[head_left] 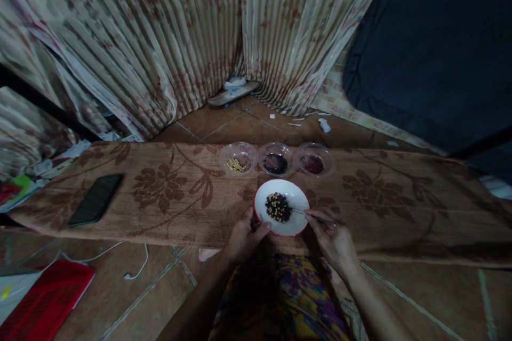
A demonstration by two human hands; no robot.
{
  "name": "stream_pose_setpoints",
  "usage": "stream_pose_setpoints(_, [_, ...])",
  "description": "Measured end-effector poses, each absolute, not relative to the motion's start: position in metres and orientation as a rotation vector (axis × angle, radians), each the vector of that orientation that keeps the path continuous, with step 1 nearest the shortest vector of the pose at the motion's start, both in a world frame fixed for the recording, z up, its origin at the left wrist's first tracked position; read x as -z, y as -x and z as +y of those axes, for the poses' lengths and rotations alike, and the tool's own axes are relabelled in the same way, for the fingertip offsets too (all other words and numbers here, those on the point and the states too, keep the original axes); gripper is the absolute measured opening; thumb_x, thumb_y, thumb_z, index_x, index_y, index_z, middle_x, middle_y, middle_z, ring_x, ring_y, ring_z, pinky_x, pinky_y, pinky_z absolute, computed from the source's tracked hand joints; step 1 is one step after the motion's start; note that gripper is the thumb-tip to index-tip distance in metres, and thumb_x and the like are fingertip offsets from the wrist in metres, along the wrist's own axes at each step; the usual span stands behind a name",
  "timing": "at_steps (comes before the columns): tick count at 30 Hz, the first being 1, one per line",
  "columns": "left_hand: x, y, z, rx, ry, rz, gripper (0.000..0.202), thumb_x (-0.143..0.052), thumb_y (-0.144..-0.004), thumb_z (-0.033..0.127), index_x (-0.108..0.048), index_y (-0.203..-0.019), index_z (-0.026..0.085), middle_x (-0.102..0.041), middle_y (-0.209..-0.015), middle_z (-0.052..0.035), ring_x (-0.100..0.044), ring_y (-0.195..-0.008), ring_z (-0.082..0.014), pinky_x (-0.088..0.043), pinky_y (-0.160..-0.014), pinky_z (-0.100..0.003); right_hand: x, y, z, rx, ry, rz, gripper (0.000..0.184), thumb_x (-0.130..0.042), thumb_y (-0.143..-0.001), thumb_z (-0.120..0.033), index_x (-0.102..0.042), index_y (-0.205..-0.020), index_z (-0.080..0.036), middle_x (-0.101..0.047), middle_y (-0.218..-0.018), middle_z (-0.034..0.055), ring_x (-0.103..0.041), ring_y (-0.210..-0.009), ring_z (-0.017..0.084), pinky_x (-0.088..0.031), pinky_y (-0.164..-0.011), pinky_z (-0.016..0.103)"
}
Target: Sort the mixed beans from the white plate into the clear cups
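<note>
A white bowl with a red rim (262,190) stands on the cloth-covered bench, a heap of mixed dark and yellow beans (279,207) inside. My left hand (245,235) grips the bowl's left edge, thumb on the rim. In my right hand (333,240) is a pair of thin metal tweezers (298,210), their tips at the right side of the heap. Behind the bowl stand three clear plastic cups in a row: the left cup (244,151) holds yellow beans, the middle cup (276,149) black beans, the right cup (320,151) dark red beans.
A dark phone (96,200) lies on the bench's left part. Beyond the bench, a skateboard (234,94) rests by the striped curtain (192,37), with white scraps (324,125) on the tiled floor. A red item (60,298) and a white cable (138,272) are at lower left.
</note>
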State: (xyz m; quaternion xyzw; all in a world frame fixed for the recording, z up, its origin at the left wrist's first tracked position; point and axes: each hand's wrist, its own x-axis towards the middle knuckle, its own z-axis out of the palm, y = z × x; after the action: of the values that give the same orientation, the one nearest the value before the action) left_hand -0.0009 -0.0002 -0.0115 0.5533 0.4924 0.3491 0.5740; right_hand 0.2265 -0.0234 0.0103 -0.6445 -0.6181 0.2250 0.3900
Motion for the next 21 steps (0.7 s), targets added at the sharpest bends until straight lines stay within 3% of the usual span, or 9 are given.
stream_pose_setpoints(21, [0.0112,0.0027,0.0,-0.794,-1.325,1.164,0.054,-0.062,-0.082,0.037,-0.048,-0.131,0.019,-0.072,-0.108,-0.0038,-0.066,-0.097,-0.0217,-0.051,-0.089,-0.032,-0.0051,-0.227,-0.0241,-0.581,1.605,-1.567,0.029,-0.051,-0.09,-0.043,-0.07,-0.089,-0.022,-0.068,-0.094,0.0071,-0.065,-0.086,0.02,-0.052,-0.075,0.031])
